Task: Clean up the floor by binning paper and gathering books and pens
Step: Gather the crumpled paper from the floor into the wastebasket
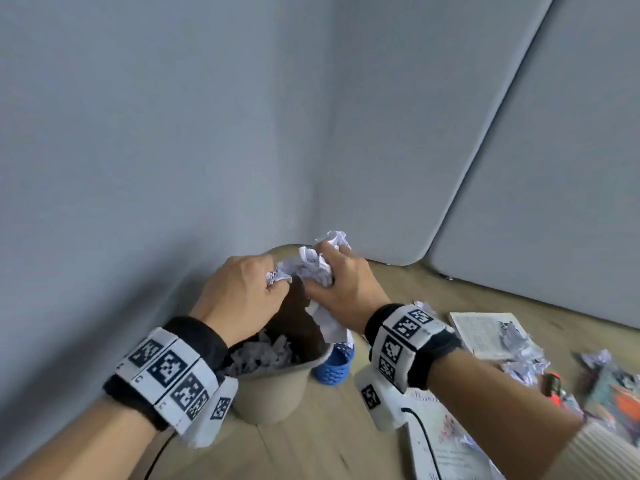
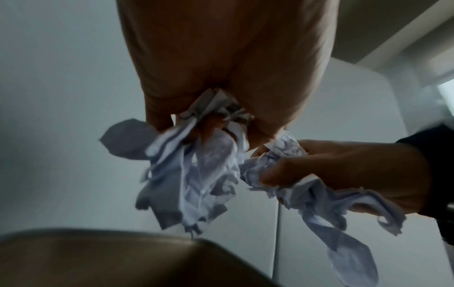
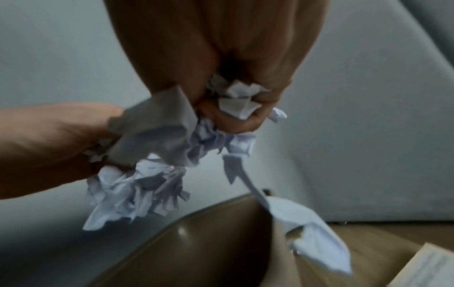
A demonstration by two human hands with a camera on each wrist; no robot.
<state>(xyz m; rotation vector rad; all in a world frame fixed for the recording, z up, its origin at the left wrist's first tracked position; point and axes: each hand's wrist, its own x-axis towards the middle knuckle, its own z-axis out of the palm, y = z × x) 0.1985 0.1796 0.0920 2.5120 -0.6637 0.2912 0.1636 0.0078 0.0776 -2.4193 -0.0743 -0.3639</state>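
Observation:
Both hands hover over a beige bin (image 1: 273, 393) that holds several crumpled papers. My left hand (image 1: 242, 292) grips a wad of crumpled white paper (image 2: 196, 170), its fingers curled round it. My right hand (image 1: 343, 282) clutches another crumpled wad (image 1: 318, 261), from which a strip (image 3: 312, 236) hangs down toward the bin rim (image 3: 221, 209). The two wads touch between the hands. More crumpled paper (image 1: 523, 355) lies on an open book (image 1: 481, 330) on the floor to the right.
A blue perforated pen cup (image 1: 334, 367) stands just right of the bin. A white book (image 1: 446, 441) lies under my right forearm, a colourful book (image 1: 616, 393) and an orange pen (image 1: 554, 386) farther right. Grey padded panels (image 1: 519, 133) wall the corner behind.

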